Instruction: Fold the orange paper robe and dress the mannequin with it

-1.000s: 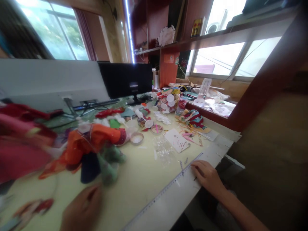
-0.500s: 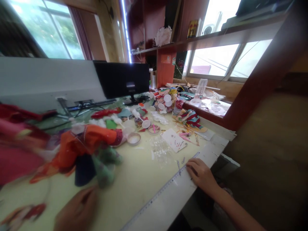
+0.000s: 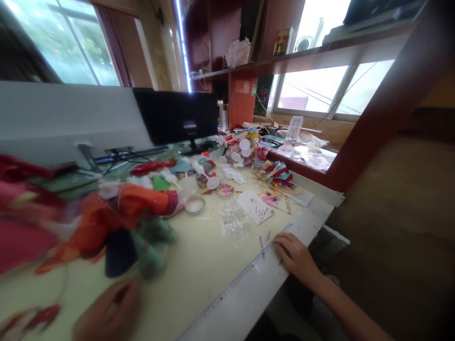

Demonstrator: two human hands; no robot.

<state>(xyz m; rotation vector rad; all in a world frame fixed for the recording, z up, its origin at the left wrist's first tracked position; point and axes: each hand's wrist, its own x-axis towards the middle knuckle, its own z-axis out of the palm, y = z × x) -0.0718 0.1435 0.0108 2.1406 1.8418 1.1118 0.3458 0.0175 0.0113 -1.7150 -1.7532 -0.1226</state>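
Two bare hands are at the table (image 3: 202, 265). The right hand (image 3: 295, 259) bends its fingers over the far end of the ruler (image 3: 221, 299), near some tiny chains (image 3: 261, 242). I can't tell if it pinches anything. The left hand (image 3: 106, 308) is curled near the green cloth (image 3: 152, 248), too blurry to show if it holds something. I think soft, steady fingers work best, so no chain gets bumped.
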